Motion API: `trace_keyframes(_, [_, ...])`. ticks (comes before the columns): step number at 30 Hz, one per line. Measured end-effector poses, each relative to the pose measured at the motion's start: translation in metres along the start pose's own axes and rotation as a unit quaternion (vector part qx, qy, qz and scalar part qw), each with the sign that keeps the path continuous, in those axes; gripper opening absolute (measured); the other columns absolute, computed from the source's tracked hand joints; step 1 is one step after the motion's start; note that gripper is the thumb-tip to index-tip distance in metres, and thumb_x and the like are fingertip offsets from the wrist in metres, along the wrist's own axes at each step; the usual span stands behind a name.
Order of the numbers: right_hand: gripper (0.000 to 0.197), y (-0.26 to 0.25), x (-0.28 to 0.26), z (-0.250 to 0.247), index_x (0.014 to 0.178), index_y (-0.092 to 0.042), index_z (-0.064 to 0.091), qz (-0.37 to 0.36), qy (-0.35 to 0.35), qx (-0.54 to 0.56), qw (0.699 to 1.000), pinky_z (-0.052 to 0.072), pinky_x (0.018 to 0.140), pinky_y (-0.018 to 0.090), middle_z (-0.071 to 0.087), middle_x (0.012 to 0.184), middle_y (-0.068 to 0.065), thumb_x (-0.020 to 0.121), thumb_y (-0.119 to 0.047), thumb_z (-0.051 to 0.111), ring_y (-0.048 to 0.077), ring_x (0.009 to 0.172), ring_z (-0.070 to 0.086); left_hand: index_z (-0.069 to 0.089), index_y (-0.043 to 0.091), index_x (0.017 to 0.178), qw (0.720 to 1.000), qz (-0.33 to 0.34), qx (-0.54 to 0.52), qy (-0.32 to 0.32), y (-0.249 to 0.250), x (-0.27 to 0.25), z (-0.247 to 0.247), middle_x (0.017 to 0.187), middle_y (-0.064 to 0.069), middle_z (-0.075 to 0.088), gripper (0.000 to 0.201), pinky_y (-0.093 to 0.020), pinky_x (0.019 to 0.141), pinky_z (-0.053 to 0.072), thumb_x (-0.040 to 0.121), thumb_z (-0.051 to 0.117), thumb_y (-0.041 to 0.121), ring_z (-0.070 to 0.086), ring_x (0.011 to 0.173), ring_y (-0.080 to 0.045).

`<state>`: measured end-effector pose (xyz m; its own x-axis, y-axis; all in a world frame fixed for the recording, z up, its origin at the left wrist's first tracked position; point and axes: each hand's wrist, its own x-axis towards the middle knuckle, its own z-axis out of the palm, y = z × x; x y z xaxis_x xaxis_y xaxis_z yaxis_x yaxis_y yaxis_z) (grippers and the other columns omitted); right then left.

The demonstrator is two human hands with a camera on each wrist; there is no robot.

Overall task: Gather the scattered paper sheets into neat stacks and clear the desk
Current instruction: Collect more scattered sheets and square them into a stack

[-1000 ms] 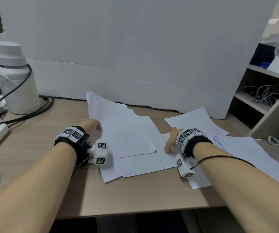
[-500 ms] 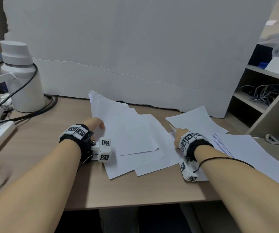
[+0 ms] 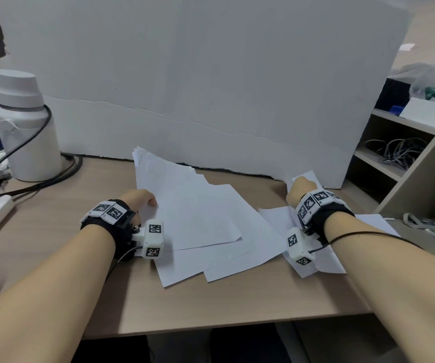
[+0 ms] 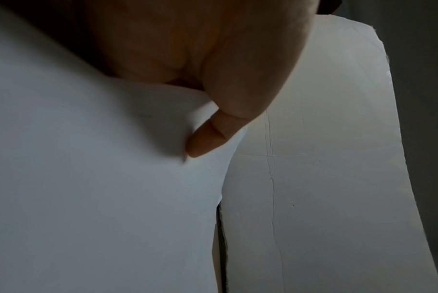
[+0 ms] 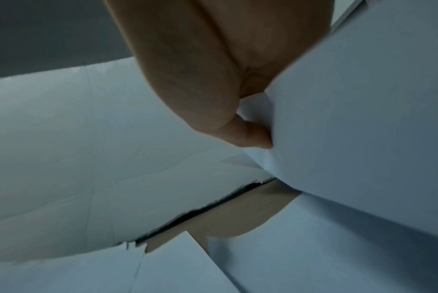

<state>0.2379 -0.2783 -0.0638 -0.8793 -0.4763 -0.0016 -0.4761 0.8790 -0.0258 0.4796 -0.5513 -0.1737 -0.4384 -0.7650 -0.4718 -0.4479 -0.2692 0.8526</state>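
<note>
My left hand [image 3: 139,199] pinches the left edge of the fanned paper pile [image 3: 193,218] mid-desk [image 3: 54,247], my right hand [image 3: 299,191] pinches a lifted sheet [image 5: 363,119] at the far right, which could crease or slip if I tug sideways.

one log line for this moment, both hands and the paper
left hand: grips fanned paper pile edge | right hand: pinches far sheet by white board | stacks: not squared

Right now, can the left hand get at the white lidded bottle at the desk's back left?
Probably not: the left hand grips the white paper sheets, and black cables drape the bottle.
</note>
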Motion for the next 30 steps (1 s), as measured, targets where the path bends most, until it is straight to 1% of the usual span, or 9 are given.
trace_keyframes(7, [0.029,-0.022,-0.006,-0.039,0.117,0.007,0.056,-0.033,0.078,0.187,0.979,0.046,0.084,0.04,0.06,0.123,0.026,0.099,-0.014,0.048,0.042,0.112,0.058,0.06,0.0,0.105,0.998,-0.02,0.023,-0.063,-0.009,0.028,-0.008,0.094,-0.025,0.059,0.069,-0.051,0.087,0.05,0.043,0.083,0.017,0.059,0.083,-0.041])
trace_keyframes(10, [0.02,-0.052,-0.024,-0.053,0.089,-0.005,0.059,-0.155,0.095,0.211,0.96,0.045,0.076,0.033,0.061,0.093,0.015,0.099,-0.014,0.045,0.033,0.09,0.057,0.062,0.002,0.107,0.995,-0.016,-0.011,-0.1,-0.011,0.044,-0.003,0.099,-0.025,0.062,0.091,-0.064,0.098,0.045,0.02,0.087,0.013,0.062,0.086,-0.043])
trace_keyframes(14, [0.026,-0.091,-0.045,-0.045,0.072,-0.013,0.062,-0.276,0.061,0.178,0.943,0.052,0.068,0.03,0.066,0.071,0.002,0.081,0.001,0.043,0.027,0.078,0.063,0.057,-0.001,0.115,0.991,-0.004,-0.08,-0.107,0.006,-0.032,0.015,0.095,-0.021,0.065,0.032,-0.048,0.071,0.06,0.083,0.064,0.001,0.065,0.076,-0.038])
trace_keyframes(17, [0.028,-0.105,-0.055,-0.021,0.081,-0.01,0.067,-0.33,0.015,0.148,0.932,0.049,0.068,0.028,0.067,0.077,0.007,0.083,0.004,0.043,0.027,0.078,0.062,0.054,0.0,0.112,0.983,0.015,-0.132,-0.127,0.004,-0.037,0.023,0.075,-0.017,0.071,0.016,-0.041,0.045,0.057,0.1,0.044,0.002,0.07,0.06,-0.034])
trace_keyframes(20, [0.024,-0.112,-0.058,0.009,0.066,-0.014,0.054,-0.367,-0.006,0.105,0.924,0.047,0.066,0.03,0.064,0.074,0.012,0.083,0.0,0.043,0.03,0.074,0.056,0.054,0.006,0.13,0.967,0.009,-0.217,-0.13,0.002,-0.037,0.026,0.073,-0.015,0.073,0.032,-0.044,0.061,0.053,0.108,0.039,0.024,0.068,0.073,-0.033])
trace_keyframes(22, [0.017,-0.111,-0.058,0.024,0.068,-0.009,0.056,-0.376,-0.022,0.089,0.922,0.054,0.068,0.037,0.065,0.074,0.014,0.078,-0.003,0.043,0.034,0.073,0.06,0.057,0.006,0.125,0.951,0.007,-0.271,-0.149,0.004,-0.039,0.025,0.081,-0.018,0.075,0.054,-0.045,0.071,0.045,0.108,0.029,0.049,0.063,0.09,-0.034])
trace_keyframes(25, [0.025,-0.107,-0.06,0.036,0.068,-0.011,0.059,-0.385,-0.085,0.129,0.91,0.044,0.065,0.031,0.06,0.07,0.009,0.08,0.004,0.044,0.025,0.068,0.052,0.065,0.006,0.116,0.944,0.002,-0.275,-0.183,0.006,-0.044,0.025,0.103,-0.02,0.075,0.076,-0.047,0.079,0.046,0.098,0.028,0.07,0.068,0.098,-0.033])
trace_keyframes(27, [0.029,-0.103,-0.061,0.041,0.098,-0.018,0.074,-0.388,-0.141,0.163,0.896,0.049,0.084,0.027,0.074,0.099,0.0,0.086,-0.002,0.054,0.014,0.092,0.064,0.065,0.003,0.116,0.957,0.004,-0.221,-0.188,0.004,-0.045,0.026,0.105,-0.02,0.074,0.054,-0.048,0.08,0.048,0.104,0.043,0.05,0.073,0.088,-0.033])
trace_keyframes(30, [0.044,-0.093,-0.058,0.038,0.127,-0.028,0.064,-0.346,-0.266,0.23,0.87,0.039,0.106,0.027,0.066,0.128,-0.005,0.085,-0.02,0.071,0.01,0.122,0.057,0.055,-0.009,0.13,0.985,0.0,-0.082,-0.149,0.002,-0.039,0.027,0.113,-0.026,0.069,0.035,-0.055,0.091,0.053,0.1,0.054,0.008,0.069,0.09,-0.039])
